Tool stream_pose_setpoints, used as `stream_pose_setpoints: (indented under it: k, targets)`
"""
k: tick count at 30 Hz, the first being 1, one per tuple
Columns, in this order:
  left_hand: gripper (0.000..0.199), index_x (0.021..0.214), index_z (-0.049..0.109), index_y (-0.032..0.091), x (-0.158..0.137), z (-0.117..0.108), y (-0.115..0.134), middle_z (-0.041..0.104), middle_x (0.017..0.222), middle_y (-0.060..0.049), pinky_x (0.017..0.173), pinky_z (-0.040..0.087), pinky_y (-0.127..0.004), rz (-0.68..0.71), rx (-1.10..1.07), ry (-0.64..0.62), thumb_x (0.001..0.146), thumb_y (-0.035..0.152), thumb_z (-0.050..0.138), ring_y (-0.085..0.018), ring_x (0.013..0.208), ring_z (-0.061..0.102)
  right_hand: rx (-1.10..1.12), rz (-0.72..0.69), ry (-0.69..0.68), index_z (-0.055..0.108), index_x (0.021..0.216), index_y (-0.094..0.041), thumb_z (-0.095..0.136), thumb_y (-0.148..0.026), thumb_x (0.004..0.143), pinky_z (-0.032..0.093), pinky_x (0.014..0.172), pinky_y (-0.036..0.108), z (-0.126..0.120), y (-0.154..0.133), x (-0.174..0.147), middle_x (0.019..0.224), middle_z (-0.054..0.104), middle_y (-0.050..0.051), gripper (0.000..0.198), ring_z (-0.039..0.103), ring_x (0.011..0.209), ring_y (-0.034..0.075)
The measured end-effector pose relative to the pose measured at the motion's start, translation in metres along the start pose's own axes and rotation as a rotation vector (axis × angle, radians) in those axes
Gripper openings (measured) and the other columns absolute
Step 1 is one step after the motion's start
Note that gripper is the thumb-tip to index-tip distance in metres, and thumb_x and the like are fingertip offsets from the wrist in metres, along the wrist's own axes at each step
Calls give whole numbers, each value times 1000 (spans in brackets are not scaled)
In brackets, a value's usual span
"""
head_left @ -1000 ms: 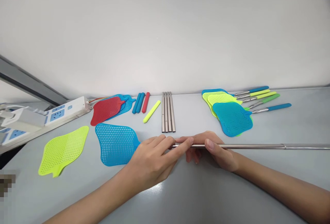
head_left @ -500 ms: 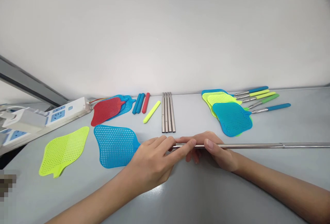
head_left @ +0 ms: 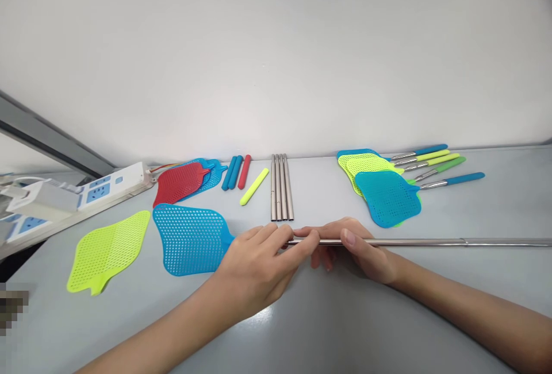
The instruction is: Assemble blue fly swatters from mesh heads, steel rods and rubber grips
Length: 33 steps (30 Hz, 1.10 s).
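Observation:
My left hand [head_left: 259, 265] is closed around the neck of a blue fly swatter head [head_left: 192, 239], whose perforated paddle sticks out to the left. Its index finger and thumb lie along the end of a telescopic metal rod [head_left: 414, 242]. That rod runs level to the right edge of the view, partly extended. Between thumb and fingers, my right hand [head_left: 353, 247] grips it a short way from the end. My left fingers hide the place where neck and rod meet, so I cannot tell whether they are joined.
Left of my hands lie a yellow-green swatter head [head_left: 107, 250] and a red one [head_left: 179, 184] over blue ones. Several foam grips [head_left: 242, 172] and metal rods [head_left: 282, 187] lie near the wall. Swatters with handles [head_left: 388, 199] overlap at right. A power strip [head_left: 114, 184] stands at far left.
The blue swatter head has shifted slightly left and up, tilting a little. My left index finger has drawn back along the rod. The rod has slid slightly left; my right hand keeps its grip.

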<state>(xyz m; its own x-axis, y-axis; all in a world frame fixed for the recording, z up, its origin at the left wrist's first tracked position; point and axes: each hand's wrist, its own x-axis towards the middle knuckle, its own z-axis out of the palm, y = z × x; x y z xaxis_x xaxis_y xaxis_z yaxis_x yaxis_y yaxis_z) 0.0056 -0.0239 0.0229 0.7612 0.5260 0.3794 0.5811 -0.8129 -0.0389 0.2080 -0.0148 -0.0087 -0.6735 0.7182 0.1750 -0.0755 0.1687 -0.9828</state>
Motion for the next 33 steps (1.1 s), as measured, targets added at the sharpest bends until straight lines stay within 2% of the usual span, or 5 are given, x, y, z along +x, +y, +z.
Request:
stream_pose_setpoints:
  k: [5, 12, 20, 26, 33]
  targets:
    - [29, 110, 51, 21, 2, -3, 2, 58, 76, -1, 52, 41, -23, -19, 13, -20, 84, 19, 38, -11, 62, 51, -60, 21, -20, 55, 115, -10, 20, -50, 87, 39, 58, 28, 0, -3, 0, 71, 57, 7, 60, 48, 59, 14]
    - [34, 117, 46, 23, 1, -6, 6, 58, 76, 0, 52, 39, -23, -25, -4, -42, 84, 19, 40, -11, 59, 49, -74, 11, 23, 56, 114, -12, 18, -52, 87, 40, 58, 28, 1, -1, 0, 70, 57, 5, 62, 48, 57, 13]
    - [35, 117, 46, 22, 2, -5, 6, 58, 77, 0, 52, 41, -23, -29, -57, -48, 83, 17, 39, -10, 59, 50, -80, 26, 13, 54, 117, -11, 18, -52, 87, 41, 59, 27, 0, -2, 0, 70, 55, 5, 63, 48, 59, 12]
    - [31, 111, 48, 23, 2, -8, 8, 57, 76, 1, 51, 40, -22, -61, -78, -64, 82, 17, 39, -10, 60, 51, -130, 29, -12, 61, 103, -10, 18, -52, 87, 40, 62, 26, 0, -7, 1, 69, 55, 5, 62, 49, 62, 13]
    - [28, 108, 49, 23, 3, -7, 9, 56, 72, 1, 51, 39, -23, -86, -96, -73, 83, 17, 39, -10, 59, 50, -114, 30, -10, 55, 116, -13, 18, -52, 87, 40, 62, 28, 0, -6, 1, 69, 55, 4, 61, 49, 62, 13]
